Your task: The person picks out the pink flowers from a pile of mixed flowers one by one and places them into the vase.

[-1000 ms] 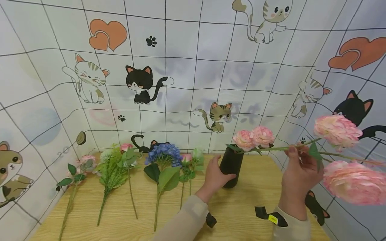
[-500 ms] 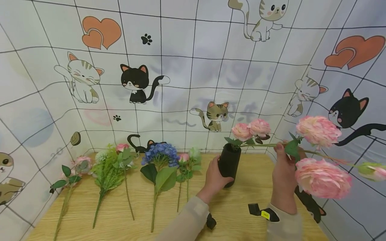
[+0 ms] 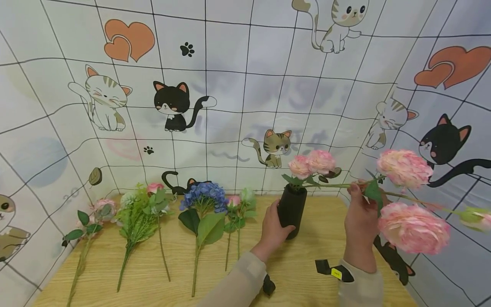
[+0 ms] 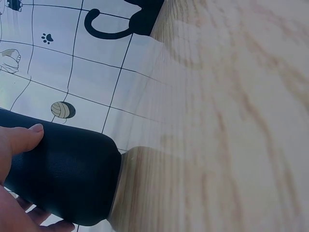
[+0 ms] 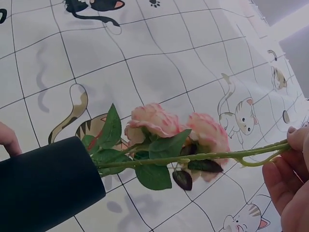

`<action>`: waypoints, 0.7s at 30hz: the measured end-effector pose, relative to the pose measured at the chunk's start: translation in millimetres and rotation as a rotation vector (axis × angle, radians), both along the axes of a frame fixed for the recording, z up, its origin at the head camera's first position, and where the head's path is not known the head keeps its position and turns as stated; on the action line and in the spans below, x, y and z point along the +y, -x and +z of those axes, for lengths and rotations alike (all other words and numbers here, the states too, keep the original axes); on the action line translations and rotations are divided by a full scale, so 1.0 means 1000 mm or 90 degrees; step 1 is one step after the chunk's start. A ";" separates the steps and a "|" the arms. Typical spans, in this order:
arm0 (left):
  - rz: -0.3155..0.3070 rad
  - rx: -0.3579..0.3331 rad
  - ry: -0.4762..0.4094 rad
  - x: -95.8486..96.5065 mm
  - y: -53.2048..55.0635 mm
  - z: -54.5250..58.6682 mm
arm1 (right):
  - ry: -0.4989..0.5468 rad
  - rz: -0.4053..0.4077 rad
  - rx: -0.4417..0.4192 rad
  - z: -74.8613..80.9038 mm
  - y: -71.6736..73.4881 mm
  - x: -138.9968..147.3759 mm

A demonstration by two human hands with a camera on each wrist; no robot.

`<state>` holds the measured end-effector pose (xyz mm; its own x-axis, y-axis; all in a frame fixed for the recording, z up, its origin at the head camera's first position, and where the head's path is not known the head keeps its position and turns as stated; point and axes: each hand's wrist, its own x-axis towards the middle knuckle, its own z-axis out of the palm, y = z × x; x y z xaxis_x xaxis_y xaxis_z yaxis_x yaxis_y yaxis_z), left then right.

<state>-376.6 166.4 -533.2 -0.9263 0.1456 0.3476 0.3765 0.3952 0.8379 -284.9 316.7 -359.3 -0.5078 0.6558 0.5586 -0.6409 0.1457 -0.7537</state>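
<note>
A ruffled pink artificial flower spray on a long green stem (image 3: pixel 414 228) slants across the right side of the scene, gripped in a person's right hand (image 3: pixel 362 221), thumb and fingers closed narrowly about it. From where I stand, the stem runs left to the mouth of a tall matte-black cylindrical vase (image 3: pixel 295 209), where its lower end is lost from sight. The left hand (image 3: pixel 271 230) holds the vase from its left side, thumb on the near face, fingers curled around behind. Two smaller pink blooms with dark green leaves (image 3: pixel 311 164) rise above the rim.

Across the pale wood-grain table (image 3: pixel 322 245), to the left, more stems lie in a loose row: a faded pink rose stem (image 3: pixel 102 209) farthest left, then a feathery bright-green spray (image 3: pixel 137 226), a thin stem with a small pale bloom (image 3: pixel 163 221), a round blue hydrangea (image 3: pixel 205 197), and, nearest the vase, slim pink and pale-green flowers (image 3: pixel 247 199). Behind hangs a white gridded cloth printed with cartoon cats (image 3: pixel 230 98).
</note>
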 end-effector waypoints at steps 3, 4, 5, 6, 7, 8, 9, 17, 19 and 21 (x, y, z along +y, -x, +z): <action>0.000 0.001 0.002 0.000 0.000 0.000 | 0.045 0.025 0.040 0.000 0.000 0.003; 0.001 0.003 0.003 0.000 0.000 0.000 | 0.053 0.021 0.044 0.000 -0.001 0.004; 0.002 0.004 0.003 0.000 0.000 0.000 | 0.057 0.017 0.060 0.001 -0.002 0.005; 0.003 0.003 0.003 0.000 0.000 0.000 | 0.055 0.006 0.069 0.002 -0.003 0.005; 0.004 0.003 0.004 0.000 0.000 0.000 | 0.044 -0.011 0.076 0.003 -0.004 0.005; 0.004 0.001 0.003 0.000 0.000 0.000 | 0.036 -0.026 0.085 0.005 -0.005 0.005; 0.004 0.001 0.003 0.000 0.000 0.000 | 0.031 -0.039 0.080 0.006 -0.006 0.004; 0.006 0.002 0.005 0.000 -0.001 0.000 | 0.071 0.009 -0.023 0.005 -0.008 -0.001; 0.007 0.000 0.004 0.000 -0.001 0.000 | 0.047 0.001 -0.053 0.002 -0.004 -0.002; 0.007 -0.004 0.002 0.000 -0.001 0.001 | 0.016 -0.002 -0.078 -0.002 0.003 -0.001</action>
